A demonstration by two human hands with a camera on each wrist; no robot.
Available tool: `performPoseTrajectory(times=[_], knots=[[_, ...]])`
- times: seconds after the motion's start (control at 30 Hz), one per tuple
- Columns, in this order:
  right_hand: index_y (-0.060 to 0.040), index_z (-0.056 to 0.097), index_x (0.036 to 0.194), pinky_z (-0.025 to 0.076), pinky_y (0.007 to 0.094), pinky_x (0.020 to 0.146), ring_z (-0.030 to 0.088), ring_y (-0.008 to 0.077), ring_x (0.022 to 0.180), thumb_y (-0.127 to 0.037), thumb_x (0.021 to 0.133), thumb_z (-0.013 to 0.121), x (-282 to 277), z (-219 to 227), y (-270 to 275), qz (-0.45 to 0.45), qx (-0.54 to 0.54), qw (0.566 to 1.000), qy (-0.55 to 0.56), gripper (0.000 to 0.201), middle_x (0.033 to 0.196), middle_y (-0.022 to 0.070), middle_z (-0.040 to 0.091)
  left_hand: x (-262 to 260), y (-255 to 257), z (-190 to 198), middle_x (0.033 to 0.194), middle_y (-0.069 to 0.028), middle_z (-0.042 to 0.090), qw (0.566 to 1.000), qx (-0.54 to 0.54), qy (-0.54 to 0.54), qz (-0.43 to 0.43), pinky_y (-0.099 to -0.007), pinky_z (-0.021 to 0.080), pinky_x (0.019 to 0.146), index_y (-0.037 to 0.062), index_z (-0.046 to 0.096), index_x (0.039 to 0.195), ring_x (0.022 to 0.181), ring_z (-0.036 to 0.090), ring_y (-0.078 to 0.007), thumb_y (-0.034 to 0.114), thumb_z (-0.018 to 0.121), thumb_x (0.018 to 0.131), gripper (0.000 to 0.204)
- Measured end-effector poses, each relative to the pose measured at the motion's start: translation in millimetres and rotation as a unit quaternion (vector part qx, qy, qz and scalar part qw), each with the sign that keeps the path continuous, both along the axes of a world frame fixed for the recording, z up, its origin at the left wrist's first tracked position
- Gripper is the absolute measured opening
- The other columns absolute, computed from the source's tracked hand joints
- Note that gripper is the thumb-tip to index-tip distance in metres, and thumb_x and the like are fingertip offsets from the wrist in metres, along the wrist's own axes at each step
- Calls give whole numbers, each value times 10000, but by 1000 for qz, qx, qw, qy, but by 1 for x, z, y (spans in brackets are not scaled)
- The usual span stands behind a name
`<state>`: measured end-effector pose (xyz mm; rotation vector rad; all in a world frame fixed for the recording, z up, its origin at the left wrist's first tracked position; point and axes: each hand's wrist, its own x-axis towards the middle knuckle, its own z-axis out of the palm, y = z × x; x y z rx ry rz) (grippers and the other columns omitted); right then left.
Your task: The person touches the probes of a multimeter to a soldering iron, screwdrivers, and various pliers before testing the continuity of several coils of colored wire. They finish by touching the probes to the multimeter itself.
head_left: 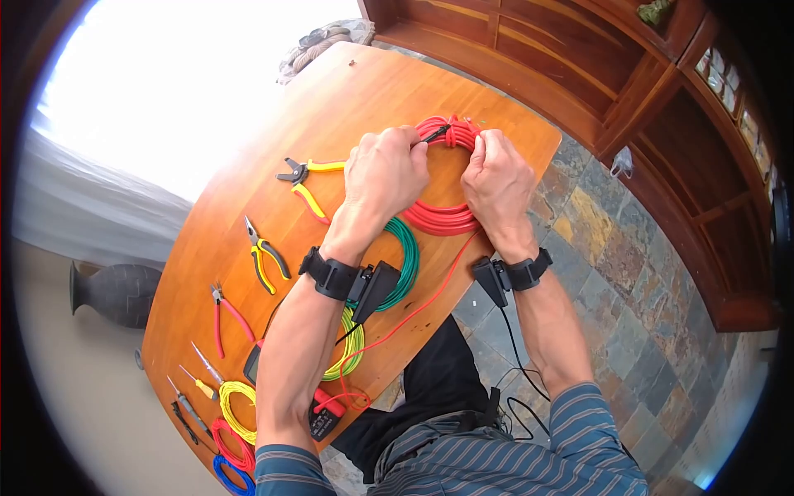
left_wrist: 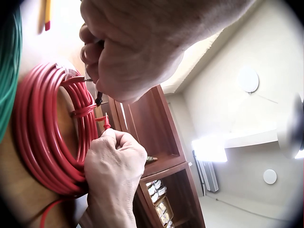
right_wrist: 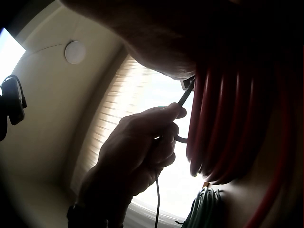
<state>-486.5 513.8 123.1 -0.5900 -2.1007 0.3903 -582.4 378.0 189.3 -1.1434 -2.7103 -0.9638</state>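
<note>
My left hand (head_left: 385,169) pinches a black test probe (right_wrist: 186,95), its tip angled over the top of a coil of red wire (head_left: 442,221). One stripped end of the red wire (left_wrist: 73,80) reaches right up to the left fingers. At the coil's right side, my right hand (head_left: 500,178) pinches a red test probe (left_wrist: 107,124) between thumb and forefinger. Its tip is close by another short end of the coil's wire. A tie of red wire (left_wrist: 84,111) wraps the bundle between both hands. The coil lies on the wooden table (head_left: 331,99).
Green wire (head_left: 404,264) and yellow-green wire (head_left: 351,347) coils lie nearer me. Wire strippers (head_left: 308,178), long-nose pliers (head_left: 263,252), red-handled cutters (head_left: 222,318), screwdrivers (head_left: 203,384) and smaller coils line the left. A black-and-red tool (head_left: 325,417) sits at the near edge; a thin red lead (head_left: 413,310) crosses the table.
</note>
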Motion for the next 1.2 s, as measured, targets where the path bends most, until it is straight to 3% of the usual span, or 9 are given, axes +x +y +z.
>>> performPoseTrajectory(times=[0.07, 0.13, 0.23, 0.33, 0.53, 0.73, 0.93, 1.17, 1.2], knots=[[-47, 643, 974, 564, 510, 648, 700, 422, 759, -165, 1057, 613, 0, -1, 0, -2, -4, 1000, -3, 147, 884, 174, 707, -1, -1, 0, 764, -287, 693, 1000, -3, -6, 0, -492, 569, 743, -24, 793, 1018, 735, 723, -449, 192, 681, 985, 245], [-48, 644, 977, 565, 510, 648, 703, 423, 763, -167, 1059, 608, -1, -2, 0, -6, -6, 1000, -4, 149, 891, 175, 711, -2, -2, -1, 879, -277, 750, 999, -21, -27, -9, -572, 583, 835, 39, 787, 979, 877, 732, -504, 222, 672, 970, 216], [-48, 645, 980, 567, 511, 650, 703, 424, 761, -166, 1059, 608, -1, -2, -1, -6, -6, 1000, -4, 146, 895, 175, 714, 0, -2, 1, 751, -281, 696, 1000, -25, 0, 2, -513, 573, 757, 3, 805, 1030, 744, 725, -460, 214, 676, 985, 252], [-49, 645, 981, 568, 510, 650, 703, 425, 759, -165, 1059, 608, -1, -3, 0, -5, -3, 1000, 3, 144, 897, 174, 713, 5, 2, 7, 861, -283, 747, 998, -55, 7, 28, -577, 589, 827, 24, 781, 969, 852, 735, -507, 225, 669, 968, 230], [-54, 648, 992, 570, 505, 649, 703, 420, 758, -167, 1056, 615, -1, -4, 0, -6, -12, 1000, -1, 135, 906, 168, 712, -6, -2, -2, 830, -272, 740, 989, -77, 82, 100, -562, 593, 815, 4, 756, 946, 830, 736, -498, 230, 675, 968, 241], [-57, 650, 998, 571, 501, 647, 705, 414, 758, -175, 1057, 619, -2, -4, -2, -20, -15, 1000, -4, 135, 904, 162, 713, 1, -20, 5, 811, -256, 730, 998, -2, 54, 5, -564, 576, 776, 6, 731, 905, 788, 726, -467, 215, 666, 987, 234], [-58, 651, 992, 570, 501, 640, 705, 415, 753, -171, 1051, 625, -2, -5, -1, -13, -7, 1000, 10, 130, 906, 160, 713, 14, -25, 1, 825, -246, 736, 996, -36, 47, -70, -565, 577, 770, 18, 726, 933, 804, 729, -462, 196, 659, 985, 198], [-59, 648, 1003, 570, 510, 644, 705, 421, 754, -166, 1050, 621, -2, -5, -1, -12, -7, 1000, 2, 119, 916, 161, 715, 13, -27, 5, 841, -243, 746, 993, -105, 54, -7, -569, 582, 783, 16, 729, 954, 815, 733, -470, 205, 667, 974, 199], [-59, 648, 1007, 571, 511, 646, 706, 421, 756, -165, 1050, 619, -2, -4, -1, -14, -6, 1000, 0, 118, 919, 161, 715, 12, -26, 0, 766, -227, 721, 994, -81, 74, -4, -541, 564, 739, 19, 753, 948, 745, 719, -444, 205, 680, 976, 202]])
